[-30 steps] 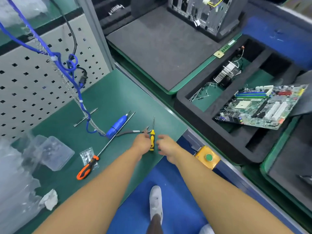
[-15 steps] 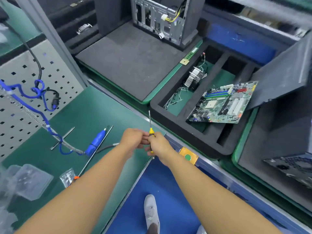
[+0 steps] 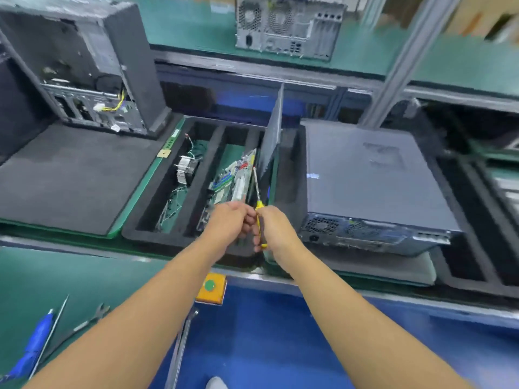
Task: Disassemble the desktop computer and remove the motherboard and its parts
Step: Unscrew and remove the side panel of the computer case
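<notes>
Both hands meet in mid-frame around a small yellow-handled screwdriver (image 3: 257,204) whose shaft points up and away. My left hand (image 3: 231,220) and my right hand (image 3: 273,226) each grip its handle. They hover over the near edge of a black foam tray (image 3: 157,231). In that tray lie a green motherboard (image 3: 234,183) and a heatsink with fan (image 3: 185,169). A closed dark desktop case (image 3: 373,178) lies flat just right of the hands. An opened case (image 3: 92,71) stands at the back left.
A grey side panel (image 3: 273,130) stands upright between tray and closed case. A dark foam mat (image 3: 70,175) lies left. On the green bench at lower left lie a blue electric screwdriver (image 3: 36,341) and pliers (image 3: 84,324). An orange box with green button (image 3: 210,287) sits on the bench edge.
Both hands lifted the yellow screwdriver off the green bench and carried it right, over the foam tray. The view swung right, bringing the closed case into sight.
</notes>
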`<state>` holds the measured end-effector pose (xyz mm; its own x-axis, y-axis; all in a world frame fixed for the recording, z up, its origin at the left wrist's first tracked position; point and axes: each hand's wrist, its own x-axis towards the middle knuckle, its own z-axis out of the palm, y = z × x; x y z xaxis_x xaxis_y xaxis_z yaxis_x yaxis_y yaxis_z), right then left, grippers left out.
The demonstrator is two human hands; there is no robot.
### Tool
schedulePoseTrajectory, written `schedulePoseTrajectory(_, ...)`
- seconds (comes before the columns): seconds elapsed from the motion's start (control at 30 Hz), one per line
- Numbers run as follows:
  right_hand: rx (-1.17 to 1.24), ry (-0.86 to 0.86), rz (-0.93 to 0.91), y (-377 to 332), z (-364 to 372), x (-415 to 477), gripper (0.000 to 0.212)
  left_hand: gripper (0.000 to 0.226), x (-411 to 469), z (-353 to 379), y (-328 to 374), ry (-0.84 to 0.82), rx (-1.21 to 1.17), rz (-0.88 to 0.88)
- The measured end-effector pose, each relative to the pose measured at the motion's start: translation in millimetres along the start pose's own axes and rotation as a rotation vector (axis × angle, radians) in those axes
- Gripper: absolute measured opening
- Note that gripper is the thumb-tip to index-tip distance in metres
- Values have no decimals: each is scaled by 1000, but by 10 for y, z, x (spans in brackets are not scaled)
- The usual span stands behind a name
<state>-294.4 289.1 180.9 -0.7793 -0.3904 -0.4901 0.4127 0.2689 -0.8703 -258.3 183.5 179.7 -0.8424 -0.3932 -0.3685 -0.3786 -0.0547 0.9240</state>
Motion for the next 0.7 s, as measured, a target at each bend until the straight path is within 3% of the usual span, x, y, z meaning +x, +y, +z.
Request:
schedulePoseTrajectory(0.3, 145, 266, -86, 238, -1765, -561, 23, 32, -111, 1756, 280, -285, 192, 116)
schedulePoseTrajectory(0.53, 289, 401, -111, 588, -2692, -854, 11, 20, -40, 2616, 319, -304, 751, 659)
schedulePoseTrajectory(0.7, 340, 425, -32, 859, -3141, -963, 23, 40, 199, 3141, 251, -371, 1019, 873)
